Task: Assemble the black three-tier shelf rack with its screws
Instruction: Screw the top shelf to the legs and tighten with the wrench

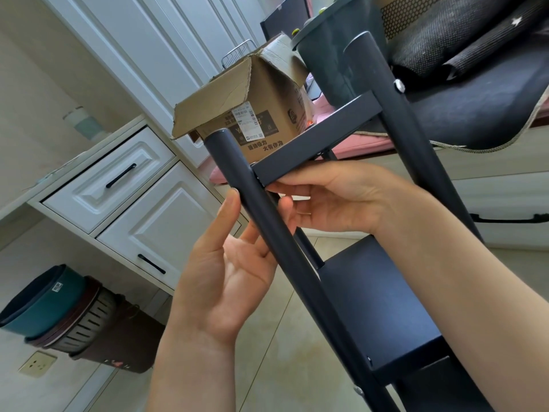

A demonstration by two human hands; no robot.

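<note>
I hold the black shelf rack (315,138) tilted in front of me, its top shelf bar spanning two round poles. The left pole (285,257) runs across my left hand (234,269): thumb up along its left side, fingers curled behind it. My right hand (326,197) reaches in from the right, and its curled fingertips pinch the joint where the top shelf meets the left pole. Whether they hold a screw is hidden. A silver screw head (399,85) sits in the right pole (386,114). Another screw (358,391) shows low on the left pole, under the middle shelf (374,307).
An open cardboard box (255,102) stands behind the rack. White drawers and cabinet doors (142,203) fill the left. Stacked bins (59,313) lie on the tiled floor at lower left. A dark cushion and fabric (475,93) lie at upper right.
</note>
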